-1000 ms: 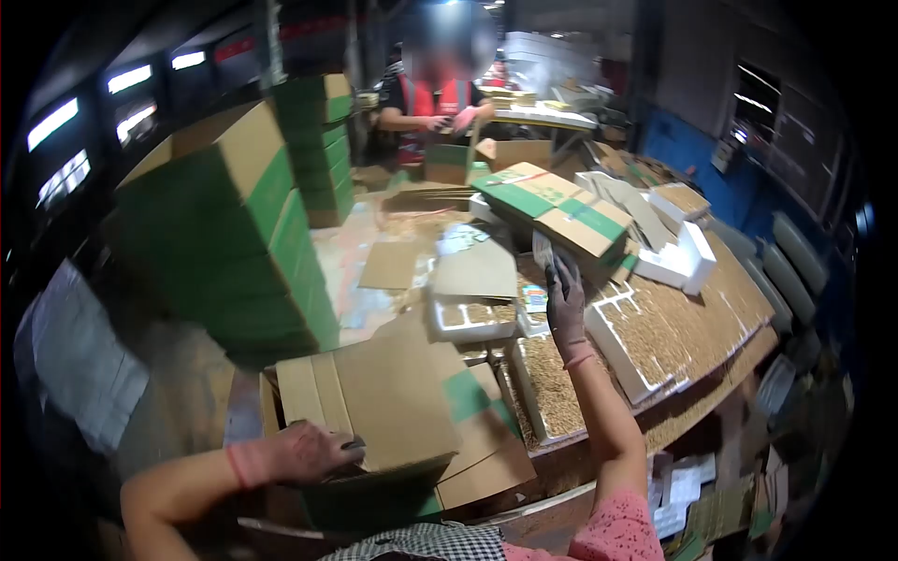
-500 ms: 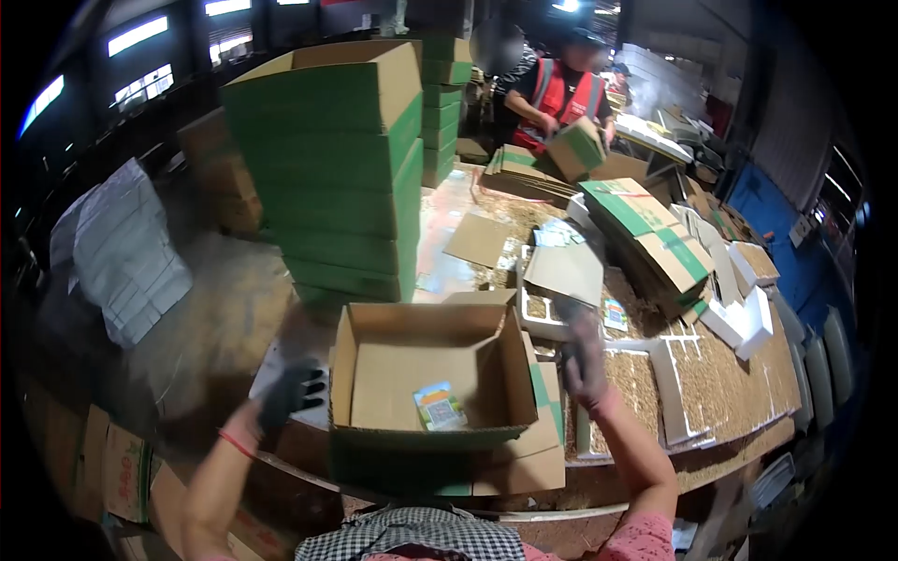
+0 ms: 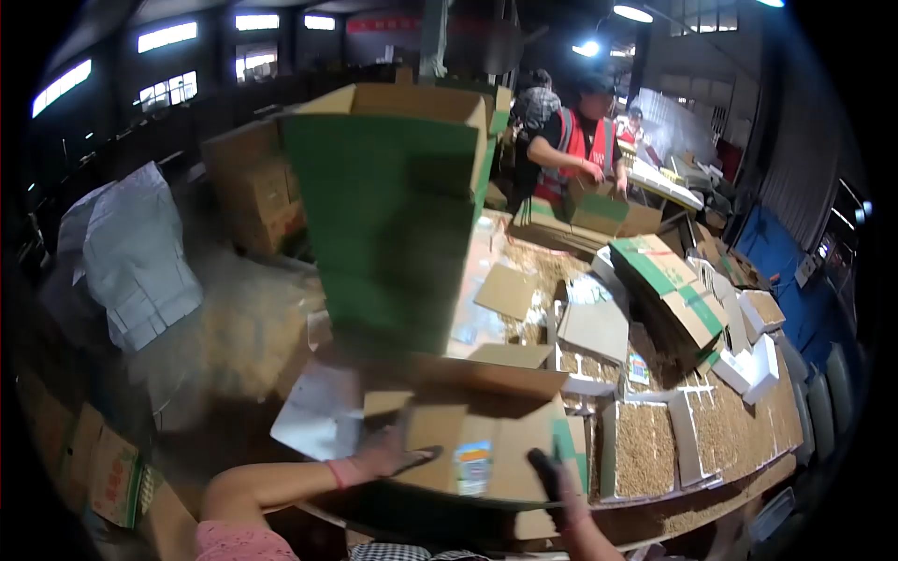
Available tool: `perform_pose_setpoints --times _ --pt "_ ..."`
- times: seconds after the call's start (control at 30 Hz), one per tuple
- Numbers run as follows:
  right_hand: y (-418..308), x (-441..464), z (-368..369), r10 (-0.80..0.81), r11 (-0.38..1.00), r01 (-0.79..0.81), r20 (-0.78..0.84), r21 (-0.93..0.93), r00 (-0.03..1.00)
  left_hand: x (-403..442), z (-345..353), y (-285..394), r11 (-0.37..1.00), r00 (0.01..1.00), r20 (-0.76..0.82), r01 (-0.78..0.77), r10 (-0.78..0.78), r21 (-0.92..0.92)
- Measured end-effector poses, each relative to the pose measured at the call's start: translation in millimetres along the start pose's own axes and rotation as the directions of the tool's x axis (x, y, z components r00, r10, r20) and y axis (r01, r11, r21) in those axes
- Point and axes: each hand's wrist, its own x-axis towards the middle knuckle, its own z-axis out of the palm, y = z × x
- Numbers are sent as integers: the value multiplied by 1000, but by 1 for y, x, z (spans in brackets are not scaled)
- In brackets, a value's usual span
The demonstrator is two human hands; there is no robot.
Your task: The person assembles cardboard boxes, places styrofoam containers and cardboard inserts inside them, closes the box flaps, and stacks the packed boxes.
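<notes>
The box [image 3: 526, 447], a card [image 3: 473, 467] inside, lies between your left hand [image 3: 382, 455] and right hand [image 3: 565, 496]; whether their fingers grip, I can't tell. Seemingly you're positioning it, which calls for even support.

Bright windows [image 3: 167, 36] pierce the dark left wall [image 3: 112, 107] of a dim workshop, a red banner [image 3: 385, 25] runs behind a pillar [image 3: 433, 39], lit lamps [image 3: 633, 13] glow overhead, and blue panelling [image 3: 778, 238] stands low at right.

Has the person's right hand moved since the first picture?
Yes. Judged against the green-and-tan carton, the right hand has moved away, back toward the person's body, to the right side of the open box.
</notes>
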Motion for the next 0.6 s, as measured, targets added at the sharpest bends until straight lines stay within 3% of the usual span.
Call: perform_pose_setpoints --times 0.03,0.07,0.1,0.13,0.17,0.2,0.23,0.27,0.3,0.33,0.37,0.4,0.47,0.53,0.6 --pt "-29 -10 2 -102 983 116 -98 141 990 16 1 4 996 997 28 -73 72 55" --pt "-50 -6 -20 -132 985 105 -219 -134 967 24 -17 39 994 994 47 -98 96 49" --pt "-11 52 -96 -403 914 384 -205 -129 892 49 -21 39 851 928 -5 -343 372 -397" --pt "-62 33 -97 -535 842 538 -189 -39 824 56 -51 78 671 850 -61 -455 523 -586" --pt "-117 20 -94 -612 780 624 -139 55 778 60 -96 112 448 619 -83 -647 781 -617" --pt "-163 15 -93 -674 724 679 -83 123 734 62 -144 150 167 314 -95 -709 945 -685" --pt "-205 16 -89 -725 675 716 -17 178 689 72 -186 159 -2 164 -31 -175 986 -985" --pt "-249 20 -80 -758 643 728 65 237 649 82 -228 168 27 8 34 452 999 -892" --pt "-288 26 -66 -779 623 727 146 290 610 103 -266 139 -26 436 -29 -12 899 -1000" --pt "-323 35 -50 -788 614 717 220 330 575 125 -300 108 111 708 -284 -456 646 -883" --pt "-351 48 -34 -784 621 691 279 371 554 142 -317 88 389 712 -622 -701 327 -598" --pt "-374 62 -14 -776 631 663 328 402 539 150 -324 77 376 699 -636 -714 327 -591" --pt "-400 107 16 -744 666 587 364 460 560 161 -332 55 454 762 -475 -646 441 -614" --pt "-420 169 38 -612 787 498 562 364 556 189 -339 41 344 696 -428 -682 576 -646" --pt "-414 206 130 -469 876 444 552 190 689 192 -337 37 611 624 -584 -749 519 -257"
